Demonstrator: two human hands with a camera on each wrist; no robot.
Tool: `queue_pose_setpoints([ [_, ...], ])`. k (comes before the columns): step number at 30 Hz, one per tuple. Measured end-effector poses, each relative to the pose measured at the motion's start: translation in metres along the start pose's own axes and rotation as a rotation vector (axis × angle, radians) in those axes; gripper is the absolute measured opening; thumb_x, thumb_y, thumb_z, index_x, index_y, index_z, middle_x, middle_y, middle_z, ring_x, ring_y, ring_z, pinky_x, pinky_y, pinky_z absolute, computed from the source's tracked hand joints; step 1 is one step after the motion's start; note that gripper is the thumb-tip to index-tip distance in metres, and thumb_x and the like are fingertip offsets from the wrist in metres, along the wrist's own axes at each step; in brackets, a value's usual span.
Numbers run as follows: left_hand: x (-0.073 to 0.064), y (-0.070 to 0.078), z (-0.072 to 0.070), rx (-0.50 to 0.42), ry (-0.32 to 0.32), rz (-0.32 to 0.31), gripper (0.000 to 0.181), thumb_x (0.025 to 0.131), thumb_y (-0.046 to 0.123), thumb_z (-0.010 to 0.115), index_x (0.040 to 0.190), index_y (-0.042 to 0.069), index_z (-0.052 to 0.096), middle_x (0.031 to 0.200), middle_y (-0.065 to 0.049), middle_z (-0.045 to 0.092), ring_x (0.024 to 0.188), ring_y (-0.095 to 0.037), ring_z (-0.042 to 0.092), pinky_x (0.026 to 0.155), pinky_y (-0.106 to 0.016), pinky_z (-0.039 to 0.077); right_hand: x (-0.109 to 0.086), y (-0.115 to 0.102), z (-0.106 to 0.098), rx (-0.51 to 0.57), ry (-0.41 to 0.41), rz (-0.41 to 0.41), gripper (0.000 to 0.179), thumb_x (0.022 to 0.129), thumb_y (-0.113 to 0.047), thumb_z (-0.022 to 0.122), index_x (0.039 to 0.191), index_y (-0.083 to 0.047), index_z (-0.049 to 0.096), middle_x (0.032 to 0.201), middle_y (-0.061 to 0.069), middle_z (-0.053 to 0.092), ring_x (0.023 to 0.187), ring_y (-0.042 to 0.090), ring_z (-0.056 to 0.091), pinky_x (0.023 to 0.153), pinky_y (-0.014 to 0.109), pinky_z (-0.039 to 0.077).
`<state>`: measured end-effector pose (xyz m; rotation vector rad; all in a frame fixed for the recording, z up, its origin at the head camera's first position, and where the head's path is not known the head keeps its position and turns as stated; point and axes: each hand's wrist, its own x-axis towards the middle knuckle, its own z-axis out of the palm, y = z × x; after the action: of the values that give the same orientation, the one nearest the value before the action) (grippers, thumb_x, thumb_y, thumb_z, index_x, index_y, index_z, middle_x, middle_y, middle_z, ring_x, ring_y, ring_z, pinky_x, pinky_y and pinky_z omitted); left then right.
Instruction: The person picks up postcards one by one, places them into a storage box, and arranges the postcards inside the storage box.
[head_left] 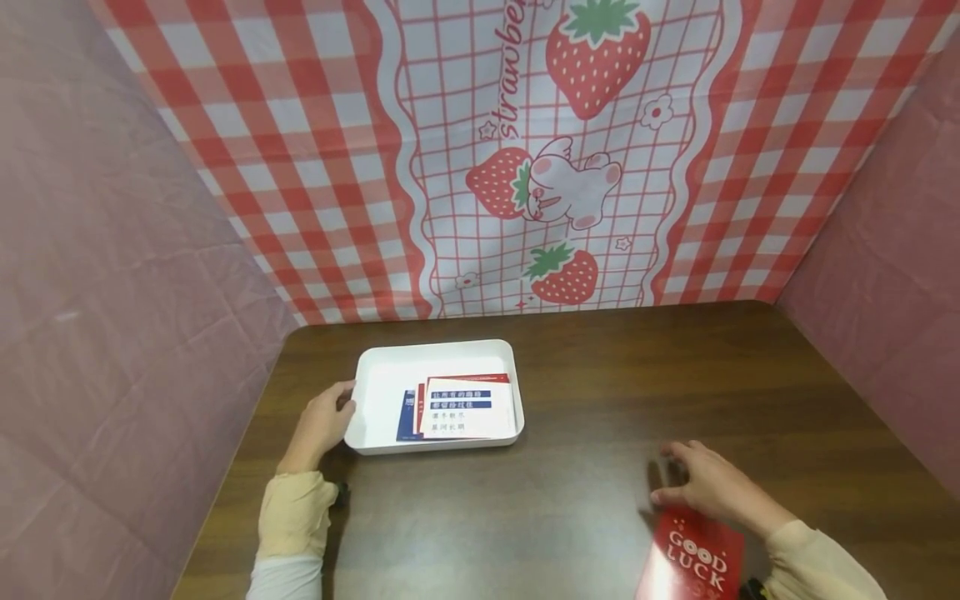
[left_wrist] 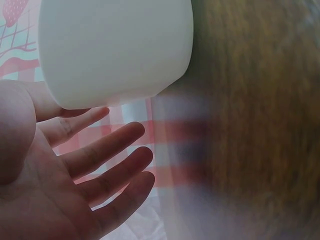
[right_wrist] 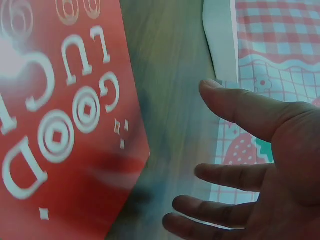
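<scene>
At the left end of a white tray (head_left: 390, 375), my left hand (head_left: 321, 423) has its fingertips right at the rim. The left wrist view shows its fingers (left_wrist: 112, 150) spread and loosely straight beside the tray's outer wall (left_wrist: 115, 50). Inside the tray, a white card with blue bars and printed characters (head_left: 457, 421) overlaps red and blue cards. On the right, my right hand (head_left: 708, 483) hovers close by the top end of a red envelope (head_left: 693, 550) printed "GOOD LUCK". Its thumb and fingers are apart, with nothing between them in the right wrist view.
The brown wooden table (head_left: 585, 375) reaches back to a red-and-white checked cloth with strawberries (head_left: 562, 167). Pink cloth walls (head_left: 135, 275) stand on both sides. The red envelope runs past the front edge of the head view.
</scene>
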<state>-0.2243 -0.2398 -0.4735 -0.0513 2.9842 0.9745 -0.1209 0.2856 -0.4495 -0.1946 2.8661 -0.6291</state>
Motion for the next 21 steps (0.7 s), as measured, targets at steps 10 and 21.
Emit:
queue_pose_setpoints([
  [10, -0.0026, -0.0035, 0.0021, -0.002, 0.009, 0.001, 0.044, 0.096, 0.014, 0.049, 0.138, 0.001, 0.052, 0.132, -0.024, 0.059, 0.126, -0.043, 0.052, 0.106, -0.056, 0.040, -0.0046, -0.0059, 0.0024, -0.089, -0.060, -0.004, 0.088, 0.054, -0.045, 0.088, 0.122, 0.004, 0.058, 0.111, 0.024, 0.058, 0.100, 0.045, 0.059, 0.082, 0.060, 0.051],
  [21, -0.0038, -0.0052, -0.0014, 0.008, 0.026, 0.007, 0.045, 0.096, 0.016, 0.050, 0.139, 0.003, 0.052, 0.137, -0.025, 0.055, 0.131, -0.045, 0.047, 0.109, -0.056, 0.037, -0.0067, -0.0018, 0.0089, -0.159, -0.071, 0.006, 0.070, 0.041, -0.025, 0.092, 0.094, -0.007, 0.050, 0.088, 0.009, 0.047, 0.079, 0.023, 0.053, 0.065, 0.041, 0.050],
])
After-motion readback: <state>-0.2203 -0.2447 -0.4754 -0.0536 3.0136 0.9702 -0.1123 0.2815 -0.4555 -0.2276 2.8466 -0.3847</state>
